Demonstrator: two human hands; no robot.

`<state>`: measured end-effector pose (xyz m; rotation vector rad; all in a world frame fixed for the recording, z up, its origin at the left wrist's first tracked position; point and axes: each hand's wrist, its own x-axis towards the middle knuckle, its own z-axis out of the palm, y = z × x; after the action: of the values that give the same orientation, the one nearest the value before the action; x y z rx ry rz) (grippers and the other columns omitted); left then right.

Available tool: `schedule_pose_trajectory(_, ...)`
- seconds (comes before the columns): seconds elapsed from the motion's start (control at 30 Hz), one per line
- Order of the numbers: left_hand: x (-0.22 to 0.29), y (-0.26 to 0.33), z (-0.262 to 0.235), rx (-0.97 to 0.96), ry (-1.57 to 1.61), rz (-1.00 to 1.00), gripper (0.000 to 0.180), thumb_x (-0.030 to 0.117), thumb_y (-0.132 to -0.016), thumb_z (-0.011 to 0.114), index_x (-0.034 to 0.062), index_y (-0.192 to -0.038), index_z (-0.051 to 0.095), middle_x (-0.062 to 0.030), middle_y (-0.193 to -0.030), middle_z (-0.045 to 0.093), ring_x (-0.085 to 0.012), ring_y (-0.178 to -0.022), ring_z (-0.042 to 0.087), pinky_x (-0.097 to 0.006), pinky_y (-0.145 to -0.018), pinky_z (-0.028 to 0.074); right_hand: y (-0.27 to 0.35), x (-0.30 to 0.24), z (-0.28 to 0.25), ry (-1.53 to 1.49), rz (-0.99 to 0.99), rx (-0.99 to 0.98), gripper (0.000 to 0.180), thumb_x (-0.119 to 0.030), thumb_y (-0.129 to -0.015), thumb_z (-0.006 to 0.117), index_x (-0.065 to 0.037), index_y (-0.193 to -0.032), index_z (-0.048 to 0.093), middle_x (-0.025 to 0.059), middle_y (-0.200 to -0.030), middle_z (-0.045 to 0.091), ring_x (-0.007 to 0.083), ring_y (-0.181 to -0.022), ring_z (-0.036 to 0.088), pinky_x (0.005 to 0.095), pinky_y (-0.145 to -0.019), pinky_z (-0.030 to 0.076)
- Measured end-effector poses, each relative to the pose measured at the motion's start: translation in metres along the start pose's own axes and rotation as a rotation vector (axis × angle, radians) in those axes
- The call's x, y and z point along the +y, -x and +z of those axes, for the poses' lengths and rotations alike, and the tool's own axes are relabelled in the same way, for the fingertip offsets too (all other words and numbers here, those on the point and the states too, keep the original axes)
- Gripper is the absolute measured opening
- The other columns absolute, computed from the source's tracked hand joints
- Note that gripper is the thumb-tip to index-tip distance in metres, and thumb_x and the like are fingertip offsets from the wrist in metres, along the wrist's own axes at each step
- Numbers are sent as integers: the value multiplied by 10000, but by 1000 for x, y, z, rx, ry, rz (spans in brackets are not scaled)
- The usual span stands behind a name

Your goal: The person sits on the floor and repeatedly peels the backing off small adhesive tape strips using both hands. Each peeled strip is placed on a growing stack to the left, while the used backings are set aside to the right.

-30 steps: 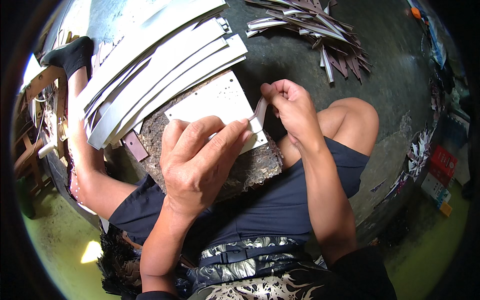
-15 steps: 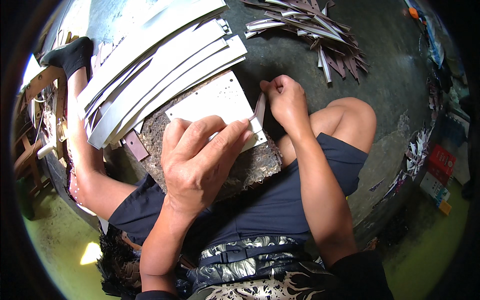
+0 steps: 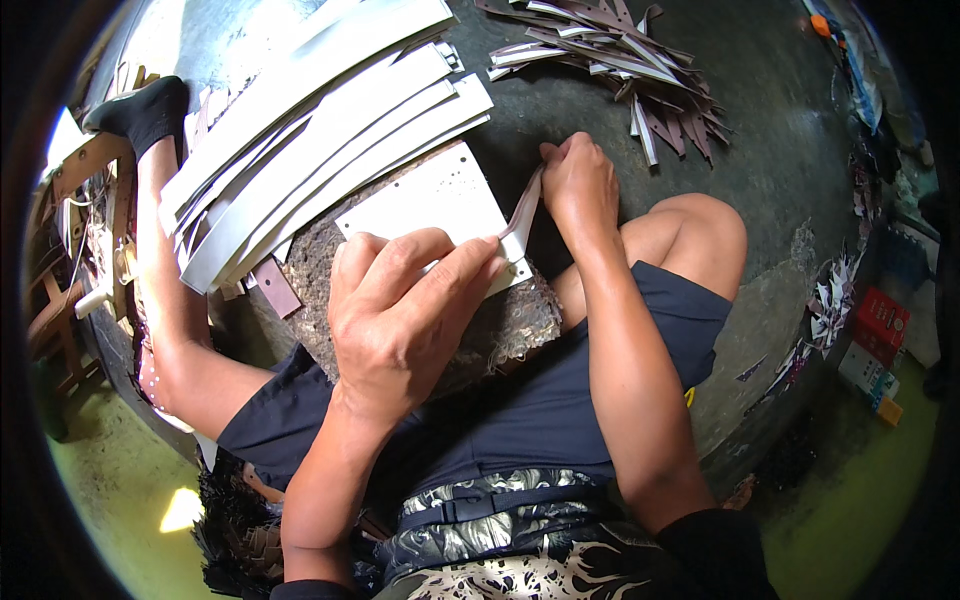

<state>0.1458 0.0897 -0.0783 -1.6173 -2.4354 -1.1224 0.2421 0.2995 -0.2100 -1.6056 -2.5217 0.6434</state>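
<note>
A white sheet [image 3: 430, 195] with small dark holes lies on a rough brown block [image 3: 505, 325] in my lap. My left hand [image 3: 395, 315] bears down on the sheet, with its forefinger and thumb close together at the right edge. From that edge a narrow strip [image 3: 526, 205], white on one face and brownish on the other, rises toward the upper right. Its far end is pinched in my right hand [image 3: 582, 190], whose fingers are curled tight. The strip's lower end meets the sheet beside my left fingertips; whether it is still joined there I cannot tell.
Long white bands [image 3: 330, 150] are stacked beyond the block at the upper left. A heap of brown and white offcuts [image 3: 630, 60] lies on the dark floor ahead. One small brown piece [image 3: 277, 288] sits by the block's left side. A red box [image 3: 880, 328] stands far right.
My right hand has moved slightly up and to the right, drawing the strip out longer from the sheet's edge. My left hand has stayed nearly in place.
</note>
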Motion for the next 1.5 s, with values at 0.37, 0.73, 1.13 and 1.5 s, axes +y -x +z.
schedule_pose_trajectory(0.37,-3,3,-1,28,-6,2,305,147,-808,992,153,-1087,871,3,-956,714,-202,-775,567,-366,-702,452,68,-30,-94,-1701,86,-484,862,-314,-1155,709,-198,-1796,145,218,-1196,755,246,-1031,783,349,-932,650)
schedule_pose_trajectory(0.73,0,0,3,25,-2,-14,340,118,-794,998,161,-1109,877,9,-956,720,-195,-776,567,-358,-687,457,75,-43,-76,-1667,163,-337,779,62,-979,864,-100,-1597,419,88,-1007,756,136,-917,738,301,-848,638)
schedule_pose_trajectory(1.13,0,-1,1,3,-11,-10,341,121,-788,1004,160,-1103,881,15,-957,720,-193,-772,560,-359,-669,457,69,-32,-62,-1607,194,-306,741,22,-974,889,-104,-1558,450,75,-990,767,123,-871,723,281,-775,586)
schedule_pose_trajectory(1.5,0,-4,4,-43,-84,37,350,183,-834,986,199,-1167,877,37,-990,691,-195,-773,556,-388,-694,448,67,-20,-46,-1589,181,-298,646,9,-985,880,-104,-1493,497,56,-964,739,113,-839,688,271,-733,550)
